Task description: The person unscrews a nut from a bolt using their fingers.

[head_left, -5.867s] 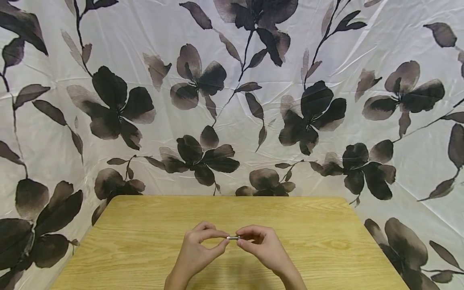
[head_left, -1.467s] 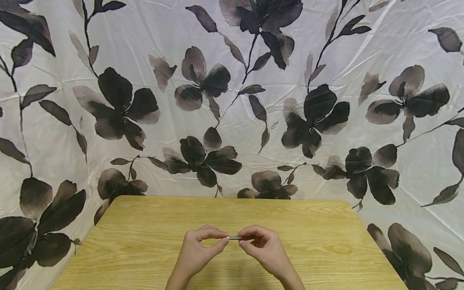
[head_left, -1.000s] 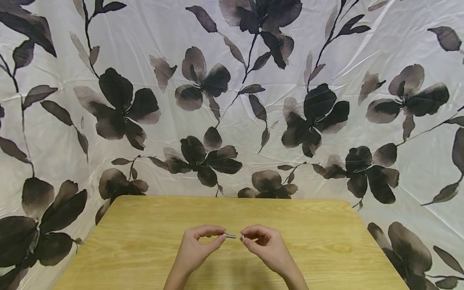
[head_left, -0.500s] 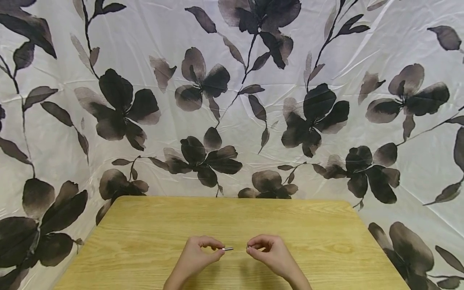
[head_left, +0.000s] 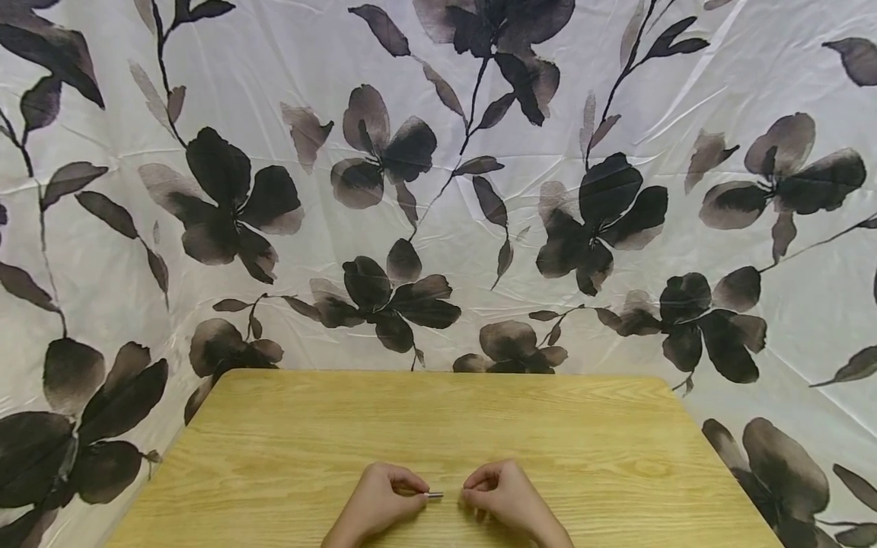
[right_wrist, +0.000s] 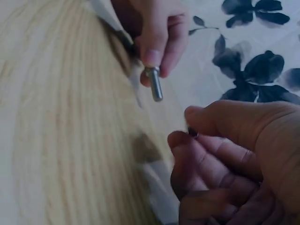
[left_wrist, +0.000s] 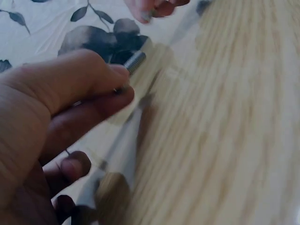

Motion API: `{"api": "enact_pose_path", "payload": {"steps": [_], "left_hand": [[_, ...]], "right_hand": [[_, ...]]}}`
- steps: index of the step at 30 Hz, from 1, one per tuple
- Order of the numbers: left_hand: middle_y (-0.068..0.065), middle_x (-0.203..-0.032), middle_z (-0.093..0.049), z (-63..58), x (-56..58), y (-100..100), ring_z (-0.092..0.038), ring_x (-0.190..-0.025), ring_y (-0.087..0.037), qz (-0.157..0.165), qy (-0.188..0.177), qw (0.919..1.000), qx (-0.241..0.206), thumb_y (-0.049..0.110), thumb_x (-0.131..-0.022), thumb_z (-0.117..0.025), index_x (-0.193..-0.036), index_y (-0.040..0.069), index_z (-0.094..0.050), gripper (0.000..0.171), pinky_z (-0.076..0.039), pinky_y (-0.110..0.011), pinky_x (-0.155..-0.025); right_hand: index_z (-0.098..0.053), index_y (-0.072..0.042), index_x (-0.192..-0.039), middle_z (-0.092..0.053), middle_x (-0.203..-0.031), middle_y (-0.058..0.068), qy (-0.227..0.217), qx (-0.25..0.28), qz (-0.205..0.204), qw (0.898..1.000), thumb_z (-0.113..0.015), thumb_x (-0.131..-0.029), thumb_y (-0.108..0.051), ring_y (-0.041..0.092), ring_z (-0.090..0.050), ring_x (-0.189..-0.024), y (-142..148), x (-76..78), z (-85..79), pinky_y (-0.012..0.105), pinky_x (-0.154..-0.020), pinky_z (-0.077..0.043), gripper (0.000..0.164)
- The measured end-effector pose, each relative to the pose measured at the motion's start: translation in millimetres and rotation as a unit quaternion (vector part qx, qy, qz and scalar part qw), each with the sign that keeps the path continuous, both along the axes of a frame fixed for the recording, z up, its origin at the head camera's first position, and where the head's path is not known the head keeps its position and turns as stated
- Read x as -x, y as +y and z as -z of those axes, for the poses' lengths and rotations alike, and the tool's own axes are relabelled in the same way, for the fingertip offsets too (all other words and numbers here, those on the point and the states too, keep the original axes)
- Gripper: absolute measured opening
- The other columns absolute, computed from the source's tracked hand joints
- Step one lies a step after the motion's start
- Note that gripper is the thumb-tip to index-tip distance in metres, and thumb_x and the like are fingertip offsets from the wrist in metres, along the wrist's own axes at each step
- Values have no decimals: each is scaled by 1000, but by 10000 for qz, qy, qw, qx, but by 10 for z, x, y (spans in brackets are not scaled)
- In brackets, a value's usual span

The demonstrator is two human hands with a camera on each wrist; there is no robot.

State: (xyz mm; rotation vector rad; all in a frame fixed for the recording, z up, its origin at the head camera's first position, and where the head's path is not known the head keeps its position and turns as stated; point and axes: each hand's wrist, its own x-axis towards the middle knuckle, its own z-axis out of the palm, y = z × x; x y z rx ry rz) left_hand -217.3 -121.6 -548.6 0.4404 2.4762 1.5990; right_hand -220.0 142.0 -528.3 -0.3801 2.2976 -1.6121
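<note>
My left hand (head_left: 384, 499) pinches a small silver bolt (head_left: 435, 495) by its head end between thumb and index finger. The threaded shank points right, toward the other hand; the threads show on the bolt (left_wrist: 136, 61) in the left wrist view. Facing it across a short gap, my right hand (head_left: 508, 498) pinches a small nut (right_wrist: 192, 132) between thumb and forefinger, mostly hidden by the fingertips. Bolt and nut are apart. Both hands are low over the wooden table (head_left: 438, 418), near the bottom of the head view.
A white cloth (head_left: 438, 228) printed with dark flowers hangs behind the table and along its sides. The table's far edge runs straight, with rounded corners. Shadows of the hands fall on the wood.
Earlier the nut was on the bolt; the right hand drew it off the shank's end. Both hands have since come down and nearer the person, each keeping its piece.
</note>
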Motion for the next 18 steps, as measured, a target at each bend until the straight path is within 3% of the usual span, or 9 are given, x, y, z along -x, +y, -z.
{"api": "enact_pose_path", "payload": {"steps": [3,8,18], "left_hand": [[12,-87,-78,3,-6,36,-70,-89,-7,-43,189,9995,245,23,-81,-86,-84,25,-83,5,-56,-35,-84],[17,-82,-77,9,-23,54,-69,-86,-3,-123,387,9980,492,24,-78,-87,-82,29,-83,7,-55,-36,-84],[15,-83,-78,53,-27,5,-67,-88,-5,-169,260,9985,461,25,-78,-89,-84,27,-84,8,-52,-28,-77]], "right_hand": [[-79,-5,-89,-76,-76,8,-115,-120,16,9999,-79,-89,-15,11,-62,-55,-21,-21,42,23,-51,-49,10],[-78,-5,-86,-73,-71,6,-59,-240,-82,9997,-78,-90,-13,8,-56,-53,-68,-55,114,20,-49,-44,9],[-78,-6,-86,-70,-69,2,129,-504,-61,9986,-79,-88,-11,7,-54,-50,-123,-75,128,20,-47,-44,6]]}}
